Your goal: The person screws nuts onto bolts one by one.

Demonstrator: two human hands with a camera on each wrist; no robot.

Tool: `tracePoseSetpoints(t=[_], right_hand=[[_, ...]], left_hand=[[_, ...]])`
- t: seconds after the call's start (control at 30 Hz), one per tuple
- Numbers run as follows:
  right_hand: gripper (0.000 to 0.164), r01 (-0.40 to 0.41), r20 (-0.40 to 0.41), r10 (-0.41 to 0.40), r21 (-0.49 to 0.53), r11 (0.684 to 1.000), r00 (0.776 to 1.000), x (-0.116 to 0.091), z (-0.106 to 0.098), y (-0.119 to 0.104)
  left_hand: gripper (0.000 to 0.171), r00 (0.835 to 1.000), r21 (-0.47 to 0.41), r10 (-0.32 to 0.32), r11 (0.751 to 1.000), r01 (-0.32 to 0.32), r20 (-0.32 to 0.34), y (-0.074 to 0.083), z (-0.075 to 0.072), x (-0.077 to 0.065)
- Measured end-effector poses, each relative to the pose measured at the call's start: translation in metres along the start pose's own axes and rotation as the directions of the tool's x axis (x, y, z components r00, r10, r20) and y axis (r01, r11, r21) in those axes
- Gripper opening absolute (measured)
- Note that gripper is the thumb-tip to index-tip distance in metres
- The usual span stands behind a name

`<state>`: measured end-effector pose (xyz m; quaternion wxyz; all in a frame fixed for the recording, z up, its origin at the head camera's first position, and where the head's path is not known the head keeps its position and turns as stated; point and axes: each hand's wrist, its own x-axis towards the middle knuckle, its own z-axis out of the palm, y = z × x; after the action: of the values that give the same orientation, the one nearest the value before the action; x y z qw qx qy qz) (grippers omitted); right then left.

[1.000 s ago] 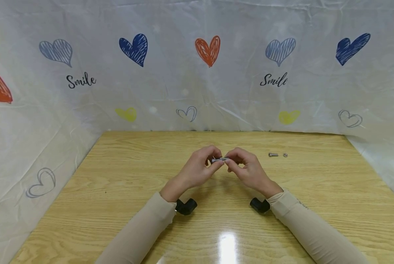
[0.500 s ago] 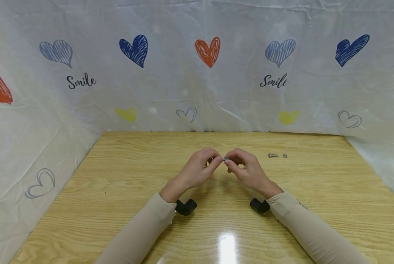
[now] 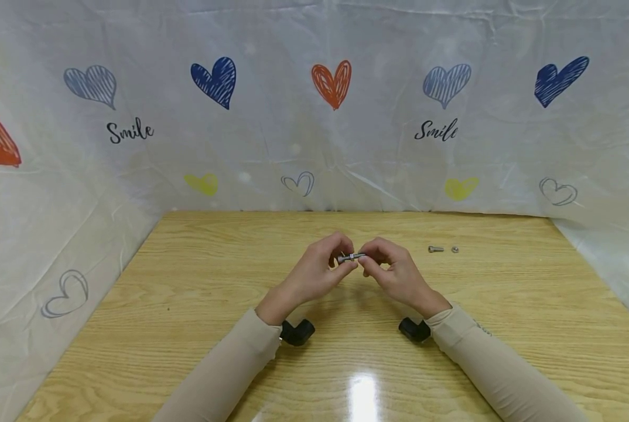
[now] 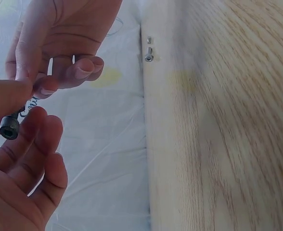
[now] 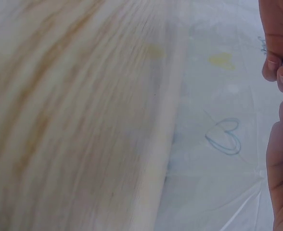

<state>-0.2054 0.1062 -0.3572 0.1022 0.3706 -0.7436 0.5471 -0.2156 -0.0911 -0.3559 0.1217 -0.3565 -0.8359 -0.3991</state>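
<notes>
A metal socket-head bolt (image 3: 341,259) lies level between both hands above the table, its head toward the left. Partway along its shank sits a nut (image 3: 352,257). My right hand (image 3: 396,271) pinches the shank's far end between thumb and fingers. Around the nut curl the thumb and forefinger of my left hand (image 3: 314,269), the thumb tip just under it. In the left wrist view the bolt's dark round head (image 4: 9,127) shows its hex socket, while the left thumb covers most of the shank. Only some fingers (image 5: 278,144) show in the right wrist view.
On the wooden table (image 3: 198,258), at the back right, lie a second bolt (image 3: 436,249) and a loose nut (image 3: 455,249). A white sheet with printed hearts (image 3: 331,85) hangs behind the table. Black wrist-camera mounts (image 3: 297,333) stick out beneath the cuffs.
The left thumb and forefinger closed over the bolt half a second ago, then spread again, so its head and the nut show once more. The right hand stays in place.
</notes>
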Motion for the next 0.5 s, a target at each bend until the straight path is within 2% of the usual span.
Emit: tracePoseSetpoints(t=[0.2, 0.5], right_hand=[[0.009, 0.009, -0.005, -0.009, -0.01, 1.0, 1.0, 0.0, 0.0005, -0.0005], [0.008, 0.032, -0.006, -0.032, -0.012, 0.999, 0.999, -0.0003, 0.0009, -0.0002]], left_hand=[[0.005, 1.0, -0.01, -0.01, 1.0, 0.011, 0.017, -0.0011, 0.0005, -0.0011], [0.022, 0.996, 0.023, -0.077, 0.997, 0.076, 0.046, 0.0012, -0.002, -0.0025]])
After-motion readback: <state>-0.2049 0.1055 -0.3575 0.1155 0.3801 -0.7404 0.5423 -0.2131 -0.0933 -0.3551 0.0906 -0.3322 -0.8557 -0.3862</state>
